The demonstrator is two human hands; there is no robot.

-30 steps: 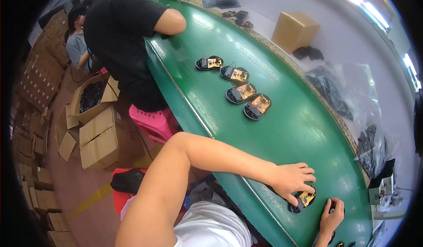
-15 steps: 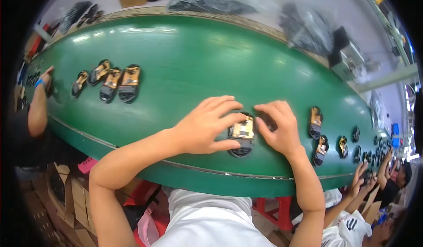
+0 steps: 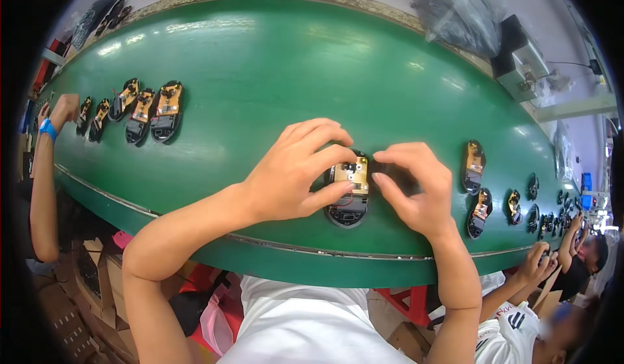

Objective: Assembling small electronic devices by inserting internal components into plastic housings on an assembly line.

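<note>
An opened computer mouse (image 3: 349, 209), a black oval shell with a tan circuit board, lies on the green table in front of me. My left hand (image 3: 305, 166) curves over its left side, with the thumb and forefinger on the edges of the board and part of the shell hidden beneath. A thin red wire shows near the thumb. My right hand (image 3: 419, 185) hovers just off the mouse's right edge. Its thumb and bent forefinger are apart, with nothing visible between them.
Several similar open mice (image 3: 167, 112) sit at the left, near a co-worker's hand (image 3: 65, 109) above a blue wristband. More mice (image 3: 474, 166) line the right side, toward other people's hands (image 3: 538, 263). Plastic bags (image 3: 455, 16) and a metal box (image 3: 520, 58) lie beyond the far edge.
The whole view has shifted. One more mouse shows at the far left, where the co-worker's hand has drawn back. My left fingers have closed in over the board; my right hand stays beside it.
</note>
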